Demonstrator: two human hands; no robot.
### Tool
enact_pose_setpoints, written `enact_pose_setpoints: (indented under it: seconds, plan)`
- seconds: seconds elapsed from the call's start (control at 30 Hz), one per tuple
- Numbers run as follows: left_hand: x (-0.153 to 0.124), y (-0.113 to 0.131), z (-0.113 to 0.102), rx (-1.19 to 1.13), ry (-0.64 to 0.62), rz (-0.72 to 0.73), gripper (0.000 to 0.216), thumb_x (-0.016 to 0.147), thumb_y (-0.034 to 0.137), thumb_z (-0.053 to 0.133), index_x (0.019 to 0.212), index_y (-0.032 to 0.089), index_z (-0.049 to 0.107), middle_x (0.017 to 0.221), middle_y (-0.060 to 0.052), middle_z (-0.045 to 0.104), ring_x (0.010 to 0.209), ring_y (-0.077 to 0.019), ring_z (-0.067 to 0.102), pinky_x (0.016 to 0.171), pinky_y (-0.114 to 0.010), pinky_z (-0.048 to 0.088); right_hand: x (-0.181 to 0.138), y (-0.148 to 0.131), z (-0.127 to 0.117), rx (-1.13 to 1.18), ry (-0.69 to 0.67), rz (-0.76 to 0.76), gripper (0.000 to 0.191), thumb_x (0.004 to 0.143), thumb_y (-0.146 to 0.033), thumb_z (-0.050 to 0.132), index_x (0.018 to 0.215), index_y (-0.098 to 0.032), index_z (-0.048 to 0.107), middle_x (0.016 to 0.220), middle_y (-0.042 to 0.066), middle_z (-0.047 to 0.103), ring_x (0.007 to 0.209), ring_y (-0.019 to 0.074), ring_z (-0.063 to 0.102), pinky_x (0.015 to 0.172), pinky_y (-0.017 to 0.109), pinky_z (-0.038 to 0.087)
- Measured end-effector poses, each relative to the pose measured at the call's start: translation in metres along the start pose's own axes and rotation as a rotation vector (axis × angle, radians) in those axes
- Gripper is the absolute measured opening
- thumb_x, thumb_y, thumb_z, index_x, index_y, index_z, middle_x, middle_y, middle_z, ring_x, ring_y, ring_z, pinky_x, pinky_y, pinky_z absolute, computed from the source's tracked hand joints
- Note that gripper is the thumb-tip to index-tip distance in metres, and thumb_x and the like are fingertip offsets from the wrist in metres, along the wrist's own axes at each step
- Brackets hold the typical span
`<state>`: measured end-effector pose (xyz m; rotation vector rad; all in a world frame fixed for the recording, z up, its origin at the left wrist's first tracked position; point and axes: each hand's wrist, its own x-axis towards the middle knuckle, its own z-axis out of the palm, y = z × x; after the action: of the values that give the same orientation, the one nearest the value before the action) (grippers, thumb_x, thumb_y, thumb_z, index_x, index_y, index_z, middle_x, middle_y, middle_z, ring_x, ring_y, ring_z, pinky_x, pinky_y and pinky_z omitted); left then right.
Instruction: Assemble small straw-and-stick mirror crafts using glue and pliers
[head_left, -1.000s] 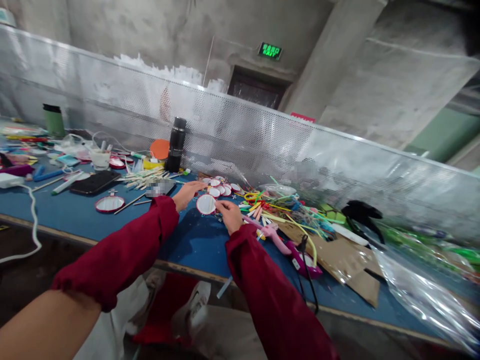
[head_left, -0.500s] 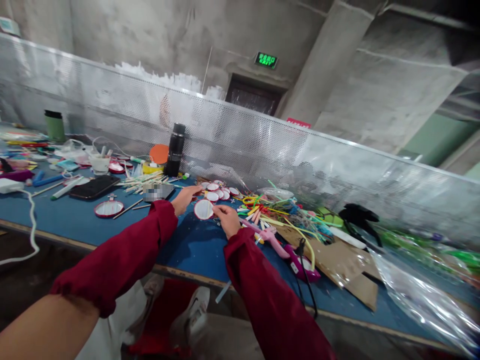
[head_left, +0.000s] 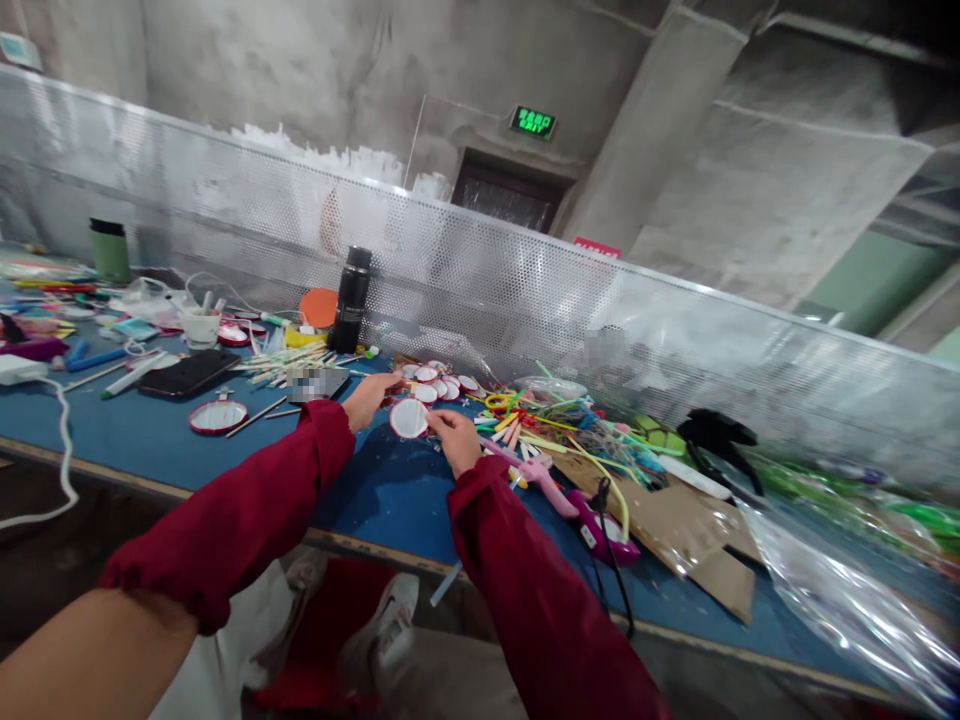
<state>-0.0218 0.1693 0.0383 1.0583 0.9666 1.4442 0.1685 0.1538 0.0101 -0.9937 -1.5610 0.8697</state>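
Note:
My right hand [head_left: 455, 437] pinches the right edge of a small round mirror [head_left: 409, 419] with a red rim, raised a little over the blue table. Just above and left of it, my left hand [head_left: 369, 398] has its thumb and forefinger together. Whatever sits between those fingertips is too small to make out. Behind the fingertips lies a heap of similar round mirrors [head_left: 426, 391]. One more red-rimmed mirror [head_left: 217, 416] lies flat to the left of my left arm.
A black bottle [head_left: 351, 300], thin sticks [head_left: 296, 366] and a phone [head_left: 187, 373] stand or lie to the left. Coloured strips [head_left: 525, 425], a purple glue gun [head_left: 604, 530] and cardboard [head_left: 686, 530] cover the right. A perforated metal screen [head_left: 487, 270] runs along the back.
Almost nothing differs. The mirror in my right hand has shifted very slightly to the right; both hands keep their places.

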Motion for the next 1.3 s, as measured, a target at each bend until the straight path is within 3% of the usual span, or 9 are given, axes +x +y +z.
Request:
enact_pose_setpoints:
  seconds: [0.4, 0.6, 1.3]
  plan:
    - [-0.0020, 0.0004, 0.0011, 0.003, -0.036, 0.007, 0.031, 0.072, 0.043, 0.075, 0.085, 0.017, 0.069, 0.092, -0.006, 0.072, 0.084, -0.0181, 0.064, 0.067, -0.025, 0.044, -0.0021, -0.0042, 0.0003, 0.000, -0.019, 0.005, 0.033, 0.067, -0.051, 0.072, 0.076, -0.019, 0.074, 0.063, 0.000, 0.067, 0.063, 0.0152, 0.057, 0.066, 0.028, 0.046]
    - [-0.0033, 0.0012, 0.0016, 0.048, -0.062, 0.053, 0.027, 0.067, 0.039, 0.078, 0.078, 0.017, 0.067, 0.080, -0.004, 0.068, 0.078, -0.0168, 0.060, 0.064, -0.025, 0.041, -0.0022, -0.0047, 0.0007, 0.002, -0.028, 0.008, 0.034, 0.067, -0.052, 0.071, 0.076, -0.019, 0.073, 0.064, 0.000, 0.067, 0.062, 0.0148, 0.057, 0.067, 0.028, 0.046]
    - [-0.0074, 0.0021, 0.0035, 0.181, -0.080, 0.139, 0.019, 0.066, 0.036, 0.071, 0.068, 0.018, 0.065, 0.073, -0.003, 0.063, 0.066, -0.0151, 0.053, 0.058, -0.026, 0.038, -0.0034, -0.0053, 0.0013, -0.016, -0.054, 0.019, 0.033, 0.067, -0.052, 0.071, 0.075, -0.019, 0.074, 0.063, -0.001, 0.067, 0.063, 0.0147, 0.057, 0.067, 0.028, 0.045]
